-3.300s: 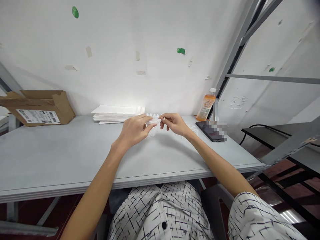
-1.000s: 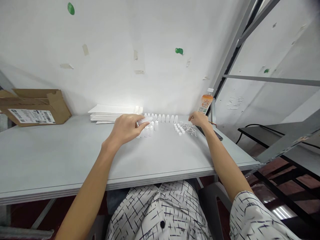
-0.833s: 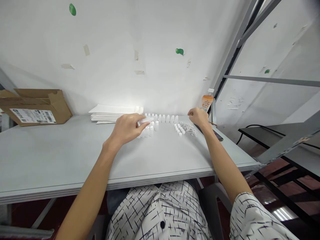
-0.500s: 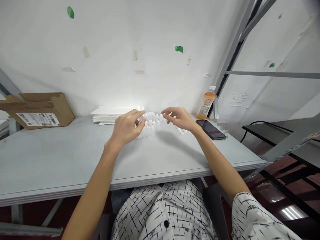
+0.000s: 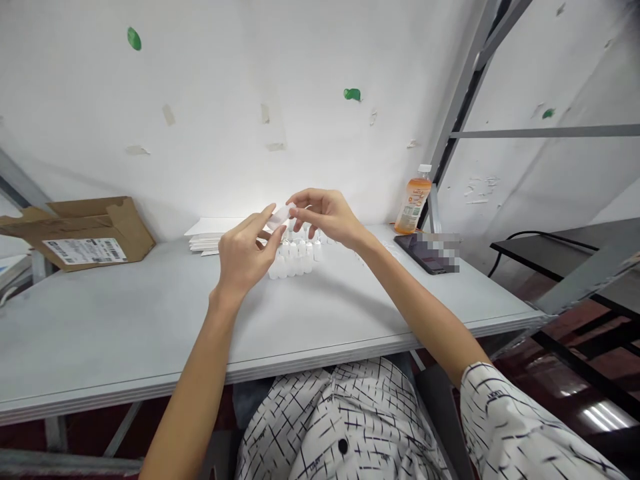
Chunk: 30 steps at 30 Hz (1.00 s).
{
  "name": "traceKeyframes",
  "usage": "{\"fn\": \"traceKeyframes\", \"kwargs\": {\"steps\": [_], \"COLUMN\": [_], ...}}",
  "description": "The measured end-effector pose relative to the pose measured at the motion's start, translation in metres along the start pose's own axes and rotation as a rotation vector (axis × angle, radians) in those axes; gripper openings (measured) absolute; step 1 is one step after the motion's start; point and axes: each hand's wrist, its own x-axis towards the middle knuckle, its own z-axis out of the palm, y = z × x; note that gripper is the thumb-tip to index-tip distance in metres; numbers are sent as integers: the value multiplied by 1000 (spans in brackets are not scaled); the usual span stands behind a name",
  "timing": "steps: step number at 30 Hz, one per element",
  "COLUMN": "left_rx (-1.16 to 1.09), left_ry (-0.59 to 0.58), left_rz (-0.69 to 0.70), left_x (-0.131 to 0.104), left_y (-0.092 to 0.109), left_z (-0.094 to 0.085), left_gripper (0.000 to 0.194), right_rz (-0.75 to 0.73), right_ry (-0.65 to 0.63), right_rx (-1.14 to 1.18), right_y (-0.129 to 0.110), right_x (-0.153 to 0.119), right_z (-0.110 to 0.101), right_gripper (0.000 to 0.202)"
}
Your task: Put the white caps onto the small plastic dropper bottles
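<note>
Between thumb and fingers, my left hand (image 5: 247,257) grips a small white plastic bottle (image 5: 280,217), tilted up to the right above the table. My right hand (image 5: 325,215) is closed at the bottle's upper end, thumb and fingertips pinching its tip; whether a separate cap is there I cannot make out. Just below and behind the hands, several similar small white bottles (image 5: 293,261) stand upright in close rows on the grey table (image 5: 150,320). My hands partly cover the rows at the back.
An open cardboard box (image 5: 95,230) sits at the left, beside a stack of white sheets (image 5: 204,237). On the right stand an orange drink bottle (image 5: 414,200) and a dark phone (image 5: 423,252) lying flat. A white wall (image 5: 225,80) rises behind the table.
My right hand has moved left from over the table to the tip of the bottle in my left hand. That bottle has been raised and tilted upward.
</note>
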Motion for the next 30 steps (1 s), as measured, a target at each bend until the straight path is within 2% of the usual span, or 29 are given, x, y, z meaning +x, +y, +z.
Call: {"fn": "traceKeyframes", "kwargs": {"steps": [3, 6, 9, 11, 13, 15, 22, 30], "left_rx": [48, 57, 52, 49, 42, 33, 15, -14], "left_ry": [77, 181, 240, 252, 255, 256, 228, 257], "left_rz": [-77, -164, -202, -205, -200, -188, -210, -172], "left_x": [2, 3, 3, 3, 2, 2, 3, 2], "left_y": [1, -1, -5, -7, -7, -6, -2, -4], "left_z": [-2, -4, -4, -4, -3, -3, -3, -1], "left_gripper": [37, 34, 29, 26, 25, 23, 21, 18], "right_rz": [12, 86, 202, 287, 351, 379, 394, 448], "right_ry": [33, 53, -55, -173, -268, -309, -348, -363], "right_rx": [-137, -449, -785, -908, -970, -1025, -1109, -1147], "right_y": [10, 28, 47, 58, 67, 74, 92, 94], "right_x": [18, 37, 51, 57, 60, 62, 67, 75], "right_z": [-10, -18, -16, -11, -3, 4, 20, 23], "right_gripper": [25, 15, 7, 5, 6, 8, 10, 15]}}
